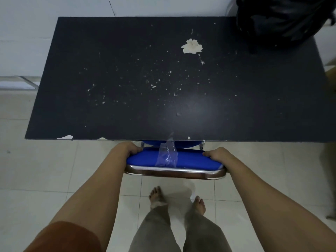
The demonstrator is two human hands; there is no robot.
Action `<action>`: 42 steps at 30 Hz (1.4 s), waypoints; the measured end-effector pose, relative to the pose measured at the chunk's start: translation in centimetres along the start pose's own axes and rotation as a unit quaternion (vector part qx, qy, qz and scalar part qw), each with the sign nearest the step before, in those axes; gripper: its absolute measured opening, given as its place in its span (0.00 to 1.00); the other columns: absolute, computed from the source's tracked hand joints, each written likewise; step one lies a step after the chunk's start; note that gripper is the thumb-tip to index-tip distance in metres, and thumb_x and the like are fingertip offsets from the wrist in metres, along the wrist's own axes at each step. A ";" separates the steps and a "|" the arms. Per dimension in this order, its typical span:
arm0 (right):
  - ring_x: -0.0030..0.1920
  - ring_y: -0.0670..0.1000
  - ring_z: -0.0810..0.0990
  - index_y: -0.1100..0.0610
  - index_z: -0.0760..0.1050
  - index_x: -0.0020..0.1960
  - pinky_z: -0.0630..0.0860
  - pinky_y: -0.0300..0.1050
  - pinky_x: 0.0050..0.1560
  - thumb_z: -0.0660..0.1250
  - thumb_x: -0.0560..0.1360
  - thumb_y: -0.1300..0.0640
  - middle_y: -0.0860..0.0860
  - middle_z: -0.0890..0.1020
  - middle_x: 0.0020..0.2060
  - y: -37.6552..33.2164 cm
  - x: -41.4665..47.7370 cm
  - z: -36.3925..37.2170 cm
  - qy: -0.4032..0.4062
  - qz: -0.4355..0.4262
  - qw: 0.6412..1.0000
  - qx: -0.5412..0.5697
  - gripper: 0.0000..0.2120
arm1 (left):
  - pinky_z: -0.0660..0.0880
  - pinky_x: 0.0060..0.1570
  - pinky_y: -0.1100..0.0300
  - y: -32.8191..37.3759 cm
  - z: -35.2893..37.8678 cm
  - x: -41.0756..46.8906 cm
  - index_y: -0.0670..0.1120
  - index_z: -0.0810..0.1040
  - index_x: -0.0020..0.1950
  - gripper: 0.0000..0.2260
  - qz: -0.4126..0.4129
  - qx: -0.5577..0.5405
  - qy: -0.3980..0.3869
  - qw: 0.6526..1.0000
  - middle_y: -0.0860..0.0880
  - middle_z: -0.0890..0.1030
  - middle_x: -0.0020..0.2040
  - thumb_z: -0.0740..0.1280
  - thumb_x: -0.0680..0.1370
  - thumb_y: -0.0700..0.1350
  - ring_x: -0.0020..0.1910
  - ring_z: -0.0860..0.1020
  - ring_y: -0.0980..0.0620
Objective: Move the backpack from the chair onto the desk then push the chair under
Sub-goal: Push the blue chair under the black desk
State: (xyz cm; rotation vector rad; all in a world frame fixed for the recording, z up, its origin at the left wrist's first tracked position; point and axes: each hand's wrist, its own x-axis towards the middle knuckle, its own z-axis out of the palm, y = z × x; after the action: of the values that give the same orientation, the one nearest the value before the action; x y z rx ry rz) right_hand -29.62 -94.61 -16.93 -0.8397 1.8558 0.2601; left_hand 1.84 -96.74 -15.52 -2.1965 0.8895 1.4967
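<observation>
The black fabric backpack [280, 20] sits on the far right corner of the dark, paint-flecked table [127, 79], so the 1st half of the task looks done. The blue-padded chair w/ chrome tube frame [174, 160] stands at the table's near edge, its seat mostly hidden under the top; only the backrest and a bit of seat show. A strip of clear plastic tape [167, 153] hangs over the backrest's middle.

Left hand [131, 149] is curled over the backrest's left end, right hand [215, 154] over its right end, fingers wrapped onto the padding, both closed on the chair.

Handling, as a judgement: the chair is prob. light and rigid, the padding soft but the metal frame stiff, so a two-ended grip on the backrest steers it straight. Legs may drag or chatter on the pale floor tiles [54, 170]; an even push from both ends should avoid twisting into the table legs. The person's bare feet [158, 197] are close behind.
</observation>
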 end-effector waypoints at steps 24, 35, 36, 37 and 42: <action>0.58 0.57 0.78 0.47 0.75 0.64 0.75 0.52 0.57 0.59 0.78 0.42 0.61 0.74 0.67 1.5 -10.5 -0.1 0.113 -0.145 0.982 0.049 0.18 | 0.77 0.49 0.51 -5.0 2.2 -8.2 0.50 0.76 0.60 0.17 0.180 -0.258 0.058 0.948 0.47 0.82 0.52 0.65 0.78 0.60 0.48 0.80 0.49; 0.60 0.60 0.73 0.40 0.70 0.69 0.79 0.55 0.51 0.67 0.75 0.60 0.50 0.78 0.61 -0.2 -12.4 4.7 0.245 -0.213 0.903 -0.280 0.26 | 0.70 0.59 0.55 -4.6 5.9 -9.1 0.53 0.79 0.66 0.18 0.376 0.148 0.318 0.858 0.46 0.82 0.59 0.70 0.76 0.45 0.58 0.77 0.47; 0.59 0.60 0.74 0.40 0.71 0.68 0.79 0.54 0.50 0.67 0.75 0.63 0.50 0.79 0.59 -0.1 -12.1 4.9 0.266 -0.216 0.894 -0.288 0.27 | 0.70 0.58 0.54 -4.5 6.1 -9.3 0.51 0.81 0.64 0.17 0.385 0.132 0.331 0.852 0.45 0.83 0.57 0.70 0.75 0.43 0.56 0.78 0.46; 0.58 0.59 0.75 0.41 0.72 0.68 0.80 0.54 0.48 0.67 0.75 0.63 0.50 0.80 0.58 0.1 -11.8 5.0 0.280 -0.225 0.884 -0.298 0.27 | 0.70 0.57 0.52 -4.5 6.3 -9.4 0.50 0.83 0.61 0.16 0.395 0.111 0.343 0.845 0.44 0.84 0.55 0.72 0.74 0.41 0.54 0.79 0.45; 0.53 0.59 0.78 0.42 0.73 0.67 0.80 0.52 0.45 0.69 0.74 0.62 0.49 0.81 0.54 0.8 -11.1 4.4 0.305 -0.265 0.863 -0.304 0.25 | 0.68 0.53 0.54 -4.2 6.7 -9.7 0.47 0.85 0.57 0.14 0.401 0.088 0.358 0.839 0.43 0.84 0.52 0.72 0.72 0.37 0.50 0.81 0.43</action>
State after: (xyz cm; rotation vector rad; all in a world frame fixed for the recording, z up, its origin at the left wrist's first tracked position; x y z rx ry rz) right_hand -24.47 -86.95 -9.34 -2.0229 2.0278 0.2445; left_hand -2.50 -86.68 -9.53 -2.3611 2.3016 0.6957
